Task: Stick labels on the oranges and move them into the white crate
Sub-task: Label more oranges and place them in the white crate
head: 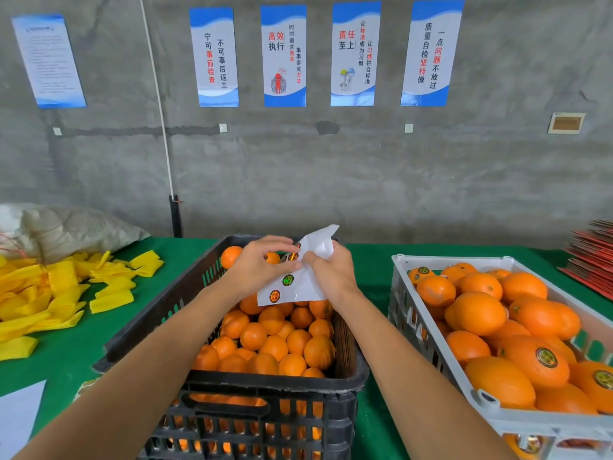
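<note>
**Label sheet held above the black crate, next sticker at the left fingertips**

Both hands meet over the far half of the black crate (pixel 232 386). The right hand (pixel 331 273) is closed on the white label sheet (pixel 305 280), pinching its right edge, so the sheet hangs with its long axis running from the upper corner beyond the hands down toward the person. The left hand (pixel 255 263) is at the sheet's upper left, fingers curled in around a round sticker (pixel 292 257); whether that sticker is already lifted off the backing I cannot tell. Two more stickers sit lower on the sheet, below both hands.

The unlabelled oranges (pixel 275 340) lie directly beneath the hands, inside the black crate, so the left hand is the nearer one for reaching down once a sticker is free. The white crate (pixel 401 307) stands off to the right of the right hand, just beside the black one, already holding labelled fruit (pixel 537 360).

My reading: the peel comes first, then a short drop straight down to an orange, then a carry rightward across the sheet-holding hand.
</note>
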A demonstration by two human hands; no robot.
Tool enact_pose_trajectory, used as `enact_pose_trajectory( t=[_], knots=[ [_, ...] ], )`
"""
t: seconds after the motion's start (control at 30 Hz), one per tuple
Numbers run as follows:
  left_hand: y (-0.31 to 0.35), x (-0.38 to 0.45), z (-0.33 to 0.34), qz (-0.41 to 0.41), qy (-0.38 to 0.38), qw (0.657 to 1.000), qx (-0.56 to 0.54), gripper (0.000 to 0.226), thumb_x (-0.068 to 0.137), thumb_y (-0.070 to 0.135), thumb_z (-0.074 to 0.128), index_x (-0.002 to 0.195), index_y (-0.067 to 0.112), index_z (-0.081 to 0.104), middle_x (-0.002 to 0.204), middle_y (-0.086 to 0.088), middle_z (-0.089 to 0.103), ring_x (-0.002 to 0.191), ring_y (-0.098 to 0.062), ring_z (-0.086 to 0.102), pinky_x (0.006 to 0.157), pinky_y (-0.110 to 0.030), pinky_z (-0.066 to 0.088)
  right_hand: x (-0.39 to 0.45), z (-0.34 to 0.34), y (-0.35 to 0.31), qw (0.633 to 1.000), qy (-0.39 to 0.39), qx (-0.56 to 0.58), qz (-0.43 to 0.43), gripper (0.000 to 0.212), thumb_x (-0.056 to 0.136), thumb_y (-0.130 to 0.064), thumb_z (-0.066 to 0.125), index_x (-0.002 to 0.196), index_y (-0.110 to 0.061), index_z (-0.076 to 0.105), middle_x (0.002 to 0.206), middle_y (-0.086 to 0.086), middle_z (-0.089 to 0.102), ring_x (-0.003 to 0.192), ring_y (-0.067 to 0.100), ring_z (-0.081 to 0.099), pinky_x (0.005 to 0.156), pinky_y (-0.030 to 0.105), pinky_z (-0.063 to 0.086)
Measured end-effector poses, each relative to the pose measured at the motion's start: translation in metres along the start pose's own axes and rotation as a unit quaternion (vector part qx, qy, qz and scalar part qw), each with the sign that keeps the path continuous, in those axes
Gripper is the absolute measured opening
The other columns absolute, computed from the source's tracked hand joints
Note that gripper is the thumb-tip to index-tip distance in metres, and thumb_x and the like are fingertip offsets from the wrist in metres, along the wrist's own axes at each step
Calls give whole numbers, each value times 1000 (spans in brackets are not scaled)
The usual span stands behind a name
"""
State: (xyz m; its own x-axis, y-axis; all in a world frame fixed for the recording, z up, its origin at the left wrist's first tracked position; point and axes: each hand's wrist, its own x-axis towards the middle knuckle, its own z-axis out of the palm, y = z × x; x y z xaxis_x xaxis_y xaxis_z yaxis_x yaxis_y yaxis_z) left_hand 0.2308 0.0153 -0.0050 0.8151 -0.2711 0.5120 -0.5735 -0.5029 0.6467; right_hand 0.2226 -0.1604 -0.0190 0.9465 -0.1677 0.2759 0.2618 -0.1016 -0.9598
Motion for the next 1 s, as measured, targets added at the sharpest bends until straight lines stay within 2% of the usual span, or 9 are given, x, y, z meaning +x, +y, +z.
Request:
enact_pose_trajectory(
  t=[0.13,0.3,0.4,0.53,0.6,0.67,0.8,0.9,1.0],
  knots=[
    [-5,-2,3,-19,9,999,-37,25,87,26,81,112,30,78,106,18,77,94,-1,73,79,-26,62,1,1,1,1000,8,-4,2,34,91,-19,72,123,-16,63,110,5,71,98,24,70,81,44,63],
    [-9,0,7,-32,17,999,-10,16,90,29,77,105,32,80,93,26,76,86,2,73,64,-16,58,2,0,2,1000,2,3,6,25,96,-22,70,119,-16,65,108,3,73,94,19,71,68,29,59],
    [-10,-1,6,-49,17,998,-27,12,95,28,71,103,30,80,90,22,77,82,-3,75,64,-24,62,3,2,3,1000,-5,-25,-3,24,98,-23,66,121,-13,65,113,5,72,101,22,69,79,35,60],
    [-13,0,3,-89,1,994,-60,17,100,28,65,104,21,80,92,9,80,83,-11,77,72,-34,65,2,4,3,998,-11,-58,-22,27,101,-23,63,126,-12,63,118,7,70,100,22,67,67,24,54],
    [-15,1,0,-114,5,991,-70,19,100,25,64,104,16,80,94,6,80,85,-11,77,79,-38,64,2,3,3,998,-14,-61,-22,29,102,-23,62,129,-12,61,121,7,69,103,23,67,72,29,57],
    [-17,-1,-2,-133,-7,989,-67,19,100,27,64,101,17,80,92,6,80,85,-12,77,81,-38,64,1,3,2,997,-17,-68,-20,31,102,-24,62,131,-11,61,122,8,68,107,25,66,79,34,58],
    [-16,-8,-4,-139,-39,985,-89,26,99,41,63,101,22,80,92,7,80,84,-13,78,72,-32,63,-2,2,1,996,-27,-83,-32,31,102,-27,62,129,-12,63,118,6,70,100,21,67,64,21,50],
    [-14,-9,-5,-89,-38,993,-60,18,93,34,73,105,24,81,95,10,80,85,-11,77,67,-27,63,-4,1,0,996,-30,-81,-34,26,101,-27,63,122,-12,66,113,5,71,96,20,69,62,22,50],
    [-16,-9,-6,-88,-38,994,-52,14,96,31,70,100,25,82,93,11,79,85,-10,77,67,-25,63,-5,2,2,992,-36,-114,-36,13,102,-30,61,110,-20,62,104,0,67,84,9,63,59,21,46]
  ],
)
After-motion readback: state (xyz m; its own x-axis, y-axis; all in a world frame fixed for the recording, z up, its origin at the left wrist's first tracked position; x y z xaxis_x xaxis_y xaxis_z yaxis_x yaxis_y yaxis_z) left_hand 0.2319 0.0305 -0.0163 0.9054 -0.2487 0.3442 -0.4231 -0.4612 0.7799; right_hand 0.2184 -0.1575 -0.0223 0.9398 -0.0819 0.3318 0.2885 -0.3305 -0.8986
